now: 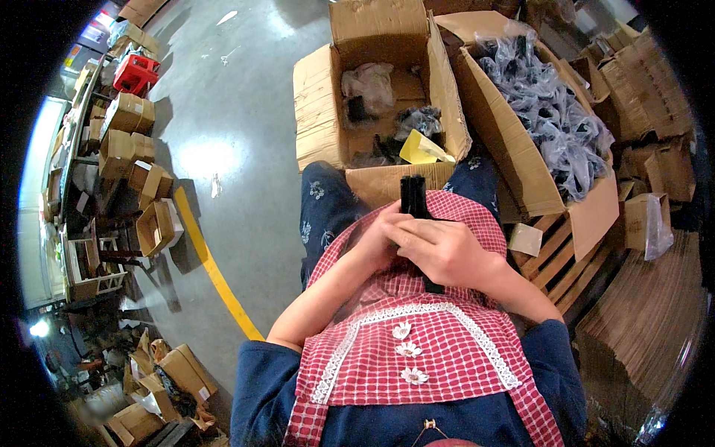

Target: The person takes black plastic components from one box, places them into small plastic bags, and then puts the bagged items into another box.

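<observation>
Both my hands meet over my lap, above a red-and-white checked apron [417, 350]. My right hand [447, 249] wraps around a long black part [413, 197] whose top end sticks up past my fingers. My left hand [376, 238] grips the same black part from the left side. An open cardboard box [320, 104] stands just past my knees, holding clear plastic bags, dark parts and a yellow piece [423, 149].
A larger open box [521, 160] full of bagged dark parts lies to the right, on a wooden pallet [555, 261]. Flattened cartons [640, 328] are stacked at the right. A yellow line [212, 264] crosses the grey floor; boxes and a red crate [135, 72] line the left.
</observation>
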Available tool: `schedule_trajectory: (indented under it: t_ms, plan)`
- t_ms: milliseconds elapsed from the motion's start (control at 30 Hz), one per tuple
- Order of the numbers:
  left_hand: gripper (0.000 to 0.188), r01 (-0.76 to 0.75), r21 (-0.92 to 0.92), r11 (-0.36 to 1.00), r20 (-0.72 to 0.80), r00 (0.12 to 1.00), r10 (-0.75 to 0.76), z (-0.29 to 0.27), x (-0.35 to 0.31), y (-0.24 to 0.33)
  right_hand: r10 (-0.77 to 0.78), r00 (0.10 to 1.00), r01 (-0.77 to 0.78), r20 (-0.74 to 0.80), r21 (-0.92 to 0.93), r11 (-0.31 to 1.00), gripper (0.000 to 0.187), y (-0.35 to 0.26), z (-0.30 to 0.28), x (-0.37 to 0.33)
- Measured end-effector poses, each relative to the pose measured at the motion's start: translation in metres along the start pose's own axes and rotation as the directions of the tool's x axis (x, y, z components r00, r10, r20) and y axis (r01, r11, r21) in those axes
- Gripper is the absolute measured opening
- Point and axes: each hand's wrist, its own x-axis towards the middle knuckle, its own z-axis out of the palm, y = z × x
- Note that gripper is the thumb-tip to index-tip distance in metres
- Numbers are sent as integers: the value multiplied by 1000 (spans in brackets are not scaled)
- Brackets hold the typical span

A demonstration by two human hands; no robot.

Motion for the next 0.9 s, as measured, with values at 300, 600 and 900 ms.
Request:
schedule_trajectory:
  t_ms: [300, 600, 900]
  plan:
    - [81, -230, 738, 635, 224, 970, 91, 23, 3, 40, 467, 874, -481, 135, 380, 790, 98, 95, 15, -10]
    - [42, -133, 946, 294, 174, 978, -117, -43, 104, 85, 521, 854, -452, -10, 480, 751, 50, 175, 45, 13]
    - [60, 224, 932, 284, 121, 547, -828, -53, 239, 184, 730, 645, -713, 226, 523, 468, 31, 223, 28, 10]
